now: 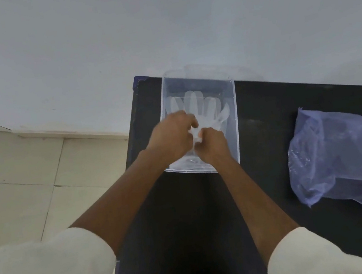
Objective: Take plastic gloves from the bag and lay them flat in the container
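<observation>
A clear plastic container (235, 114) stands at the far left end of a black table. Inside it a thin translucent plastic glove (203, 106) lies spread with its fingers pointing away from me. My left hand (172, 135) and my right hand (211, 144) are both over the container, close together, pinching the glove's cuff end between their fingertips. The palms hide the lower part of the glove. A bluish translucent plastic bag (340, 155) lies on the table to the right, apart from both hands; its contents cannot be made out.
The black table (267, 124) has blue-taped corners and stands against a plain pale wall (158, 23). Tiled floor (18, 184) lies to the left of the table. Bare tabletop runs between the container and the bag.
</observation>
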